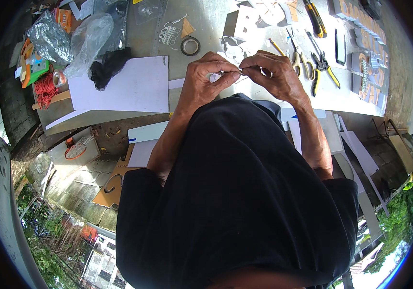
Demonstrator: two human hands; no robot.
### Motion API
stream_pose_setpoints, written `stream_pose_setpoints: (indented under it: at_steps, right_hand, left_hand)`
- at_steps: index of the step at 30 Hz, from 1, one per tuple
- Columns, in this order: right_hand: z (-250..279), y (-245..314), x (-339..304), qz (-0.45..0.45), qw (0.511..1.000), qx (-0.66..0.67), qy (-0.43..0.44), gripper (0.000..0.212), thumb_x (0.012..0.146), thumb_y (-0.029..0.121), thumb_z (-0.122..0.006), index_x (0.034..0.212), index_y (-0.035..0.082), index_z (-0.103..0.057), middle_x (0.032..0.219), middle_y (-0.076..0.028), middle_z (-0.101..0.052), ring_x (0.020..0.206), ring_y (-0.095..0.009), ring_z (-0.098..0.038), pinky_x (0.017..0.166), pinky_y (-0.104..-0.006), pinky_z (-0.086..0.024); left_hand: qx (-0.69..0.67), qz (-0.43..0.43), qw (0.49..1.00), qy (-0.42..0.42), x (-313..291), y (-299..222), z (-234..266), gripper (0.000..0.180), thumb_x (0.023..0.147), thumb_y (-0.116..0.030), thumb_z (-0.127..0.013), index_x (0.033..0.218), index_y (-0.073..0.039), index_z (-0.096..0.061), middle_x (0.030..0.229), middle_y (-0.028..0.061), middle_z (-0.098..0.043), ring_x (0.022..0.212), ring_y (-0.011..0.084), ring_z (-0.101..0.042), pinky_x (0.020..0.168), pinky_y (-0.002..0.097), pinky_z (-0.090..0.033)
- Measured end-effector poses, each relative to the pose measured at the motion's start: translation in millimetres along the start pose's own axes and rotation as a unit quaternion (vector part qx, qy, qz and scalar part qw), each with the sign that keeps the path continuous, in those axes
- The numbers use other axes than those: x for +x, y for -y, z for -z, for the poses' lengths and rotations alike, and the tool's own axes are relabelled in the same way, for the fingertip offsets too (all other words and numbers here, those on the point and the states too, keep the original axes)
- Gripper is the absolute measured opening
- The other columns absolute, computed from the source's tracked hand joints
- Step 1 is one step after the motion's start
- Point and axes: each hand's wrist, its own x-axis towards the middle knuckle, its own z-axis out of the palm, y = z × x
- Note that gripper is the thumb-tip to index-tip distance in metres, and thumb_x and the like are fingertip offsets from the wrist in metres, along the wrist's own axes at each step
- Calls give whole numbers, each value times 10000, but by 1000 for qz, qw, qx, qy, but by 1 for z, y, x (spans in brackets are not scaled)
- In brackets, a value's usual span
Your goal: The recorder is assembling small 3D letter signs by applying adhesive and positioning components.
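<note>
Narrow pinch, left hand (200, 74) and right hand (282, 78): thin piece (240, 72), mostly hidden | black ring-shaped tape roll (183, 46) near left hand | yellow-handled metal scissors (301, 54) near right hand

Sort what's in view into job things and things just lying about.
Likely job:
- thin pale wire, apparently pinched by left hand and right hand
- yellow-handled metal scissors
- black-and-yellow pliers

Seemingly lying about:
- crumpled clear plastic bag
- bundled red cord
- crumpled black cloth
</note>
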Motion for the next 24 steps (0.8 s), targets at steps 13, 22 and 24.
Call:
stream_pose_setpoints:
  at_steps: [13, 22, 24]
  right_hand:
    - [-23, 13, -5, -38, 994, 7, -104, 98, 806, -17, -682, 888, 21, -646, 753, -73, -650, 629, -175, -621, 569, -314, -500]
    - [-19, 11, -10, -52, 992, 104, -52, 151, 962, 95, -642, 1066, -6, -688, 853, -119, -732, 718, -183, -688, 607, -325, -538]
    - [-13, 6, -7, -128, 971, 202, -29, 177, 998, 148, -615, 1072, 8, -694, 856, -81, -729, 708, -131, -669, 564, -267, -532]
  left_hand:
    - [84, -70, 991, -74, 1, -5, -5, 160, 728, -10, -828, 867, -54, -765, 827, 46, -725, 808, 183, -644, 720, 308, -525]
    - [17, -62, 998, -22, 1, 3, 6, 99, 770, -45, -819, 858, -57, -776, 840, 45, -732, 816, 176, -646, 724, 312, -520]
    - [7, -65, 998, -3, 1, 5, 9, 94, 781, -63, -819, 866, -55, -778, 839, 47, -733, 819, 174, -646, 729, 312, -518]
